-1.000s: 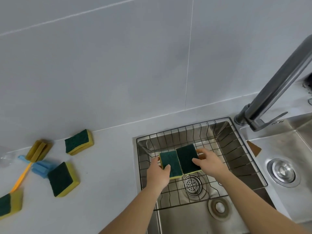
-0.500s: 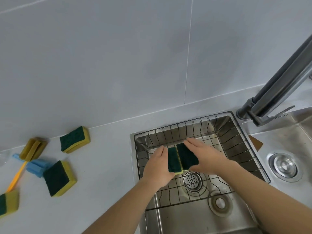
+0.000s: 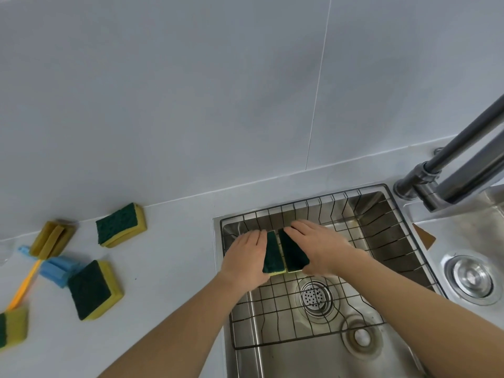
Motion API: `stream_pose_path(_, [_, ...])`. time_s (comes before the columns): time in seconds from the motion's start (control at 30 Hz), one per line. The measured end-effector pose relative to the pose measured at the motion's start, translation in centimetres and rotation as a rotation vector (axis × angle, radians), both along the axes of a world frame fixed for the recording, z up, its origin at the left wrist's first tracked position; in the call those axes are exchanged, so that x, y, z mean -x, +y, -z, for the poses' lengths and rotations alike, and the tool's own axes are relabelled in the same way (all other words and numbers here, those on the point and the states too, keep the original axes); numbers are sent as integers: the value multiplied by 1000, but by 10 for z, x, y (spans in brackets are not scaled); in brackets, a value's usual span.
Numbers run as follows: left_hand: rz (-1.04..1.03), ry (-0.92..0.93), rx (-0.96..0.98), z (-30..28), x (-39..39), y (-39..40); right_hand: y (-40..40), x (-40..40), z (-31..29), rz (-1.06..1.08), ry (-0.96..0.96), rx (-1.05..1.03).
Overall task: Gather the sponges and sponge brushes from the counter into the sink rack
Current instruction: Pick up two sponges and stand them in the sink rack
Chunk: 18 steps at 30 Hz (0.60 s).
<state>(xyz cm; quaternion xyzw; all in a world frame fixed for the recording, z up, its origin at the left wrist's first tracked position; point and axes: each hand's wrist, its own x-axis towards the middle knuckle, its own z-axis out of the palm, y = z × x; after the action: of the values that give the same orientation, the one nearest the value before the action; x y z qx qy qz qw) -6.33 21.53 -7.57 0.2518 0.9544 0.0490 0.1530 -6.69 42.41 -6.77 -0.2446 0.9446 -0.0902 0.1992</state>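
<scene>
Two green-and-yellow sponges are pressed side by side, tilted up on edge, inside the wire sink rack [image 3: 387, 241]. The left sponge [image 3: 272, 255] is gripped by the left hand [image 3: 246, 259], whose fingers are flattened along its outer face with the thumb tucked at the near end. The right sponge [image 3: 293, 253] is held the same way by the right hand [image 3: 319, 246], fingers nearly straight and laid over its top and far side. The two sponges are seen touching along their inner faces, above the rack's grid floor and just behind the perforated drain [image 3: 313, 296].

On the pale counter [image 3: 169, 282], well apart to the left, more items are left lying: a sponge near the wall [image 3: 120, 225], a second sponge [image 3: 94, 289] nearer the front, a third [image 3: 12, 327] cut off by the frame edge, a yellow-brown sponge brush head [image 3: 51, 237], and a blue sponge brush [image 3: 56, 270] on an orange handle. Grey tiled wall [image 3: 191, 91] is shown behind, a dark faucet [image 3: 450, 170] at right.
</scene>
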Motion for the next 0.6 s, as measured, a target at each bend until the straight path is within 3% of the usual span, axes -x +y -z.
stream_pose_path(0.27, [-27,54,71,3,2,-6,-16,7,5,11,12,-32])
stream_pose_path(0.6, [-61,-21,90,-8,-6,-5,-27,-12,6,95,-14,-62])
